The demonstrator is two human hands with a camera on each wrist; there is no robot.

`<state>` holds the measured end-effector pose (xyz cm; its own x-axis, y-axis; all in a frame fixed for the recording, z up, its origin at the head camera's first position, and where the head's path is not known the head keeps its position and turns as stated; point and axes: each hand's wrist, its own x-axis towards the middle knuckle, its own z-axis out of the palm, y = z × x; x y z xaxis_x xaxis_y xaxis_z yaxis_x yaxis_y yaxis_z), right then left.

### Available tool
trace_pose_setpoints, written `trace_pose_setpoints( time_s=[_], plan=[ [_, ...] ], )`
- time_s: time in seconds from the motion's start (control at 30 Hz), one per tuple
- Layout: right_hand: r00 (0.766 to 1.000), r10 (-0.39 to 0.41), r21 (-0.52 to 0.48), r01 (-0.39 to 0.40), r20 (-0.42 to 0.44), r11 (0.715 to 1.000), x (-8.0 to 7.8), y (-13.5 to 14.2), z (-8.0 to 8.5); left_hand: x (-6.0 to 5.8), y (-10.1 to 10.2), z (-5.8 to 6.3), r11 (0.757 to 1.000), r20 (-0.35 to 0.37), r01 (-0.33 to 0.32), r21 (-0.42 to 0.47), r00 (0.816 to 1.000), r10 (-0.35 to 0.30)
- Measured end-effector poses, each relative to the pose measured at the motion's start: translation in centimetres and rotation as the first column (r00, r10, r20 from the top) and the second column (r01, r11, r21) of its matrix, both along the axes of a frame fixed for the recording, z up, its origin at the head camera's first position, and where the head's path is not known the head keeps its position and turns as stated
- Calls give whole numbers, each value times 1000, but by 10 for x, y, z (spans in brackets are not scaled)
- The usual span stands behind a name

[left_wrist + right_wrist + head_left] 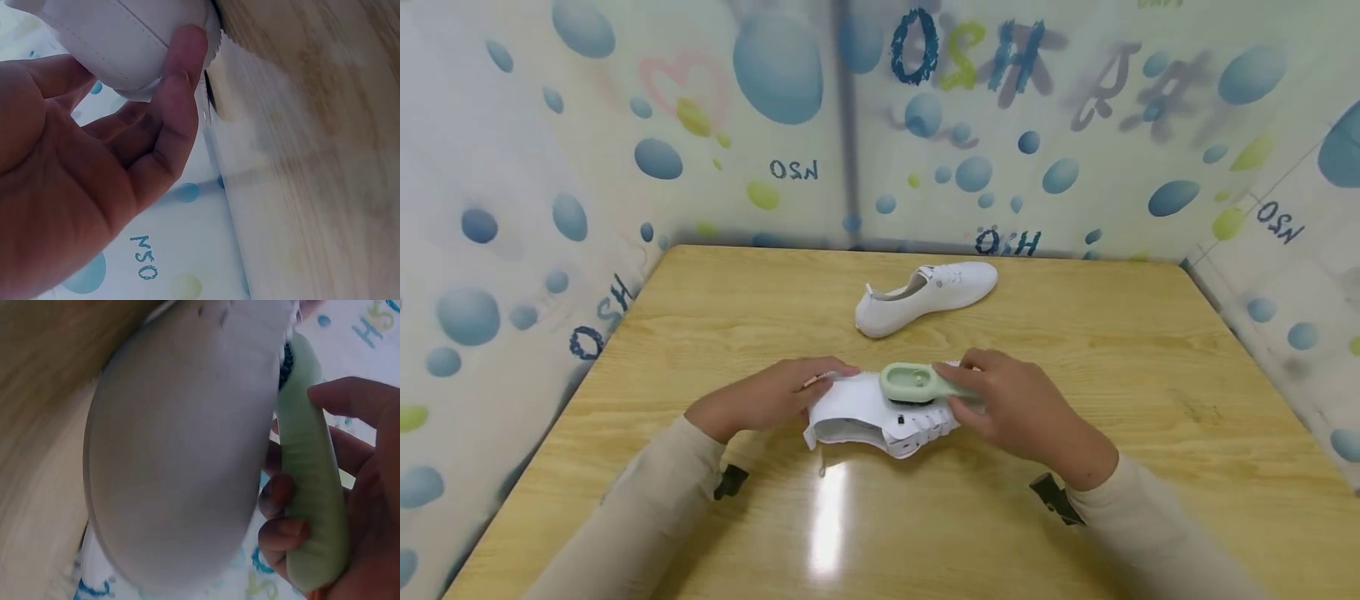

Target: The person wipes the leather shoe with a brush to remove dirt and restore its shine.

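Note:
A white lace-up shoe (848, 402) is tipped on its side on the table, its opening facing me. My left hand (775, 392) holds it by the heel, and the left wrist view shows curled fingers (181, 112) pressing the heel's stitched back (119, 40). In my right hand (1022, 410) is a light green scrub brush (901, 382). Its dark bristles rest against the shoe's upper, beside the laces. From the right wrist, fingers wrap the ribbed brush handle (309, 481), while the rounded toe (181, 469) fills the middle.
A second white shoe (968, 285) lies farther back on the wooden table (737, 308), toe to the right. Walls with blue and green bubble patterns (778, 67) enclose the table's back and sides. Dark straps (1056, 498) sit at both wrists.

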<state>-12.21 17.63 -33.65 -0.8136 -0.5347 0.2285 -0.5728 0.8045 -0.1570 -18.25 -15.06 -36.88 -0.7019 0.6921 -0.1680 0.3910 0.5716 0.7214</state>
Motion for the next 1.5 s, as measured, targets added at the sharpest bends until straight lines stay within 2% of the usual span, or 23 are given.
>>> trace_pose_setpoints(
  time_s=[0.17, 0.4, 0.5, 0.83, 0.93, 1.1, 1.2, 1.3, 1.5],
  plan=[
    [998, 48, 38, -47, -35, 998, 2, -14, -6, 4, 2, -1, 1000, -42, -18, -11, 999, 17],
    [998, -64, 40, 64, 16, 997, 9, 6, 10, 8, 3, 4, 997, -48, -51, -55, 998, 48],
    [997, -77, 40, 76, 18, 996, 10, 9, 12, 9, 2, 4, 997, -49, -55, -60, 997, 52],
    [999, 31, 53, -30, -10, 998, 1, -23, -4, 9, 5, 1, 998, -46, -54, -26, 998, 53],
    [1000, 28, 59, -28, 8, 998, -1, -25, -2, 8, 5, -1, 998, -62, -53, -29, 997, 51],
    [998, -42, 63, 39, 50, 997, 5, -8, 5, 9, 4, -2, 998, -111, -54, -41, 993, 49],
    [995, -69, 52, 66, 65, 996, 10, 1, 8, 10, 4, -1, 998, -99, -44, -38, 994, 40],
    [996, -46, 38, 44, 73, 998, 9, -3, 8, 10, 6, -1, 998, -101, -48, -50, 994, 43],
    [994, 8, 38, -12, 111, 999, -2, -24, 4, 12, 10, 0, 994, -118, -96, -43, 989, 90]
  ],
)
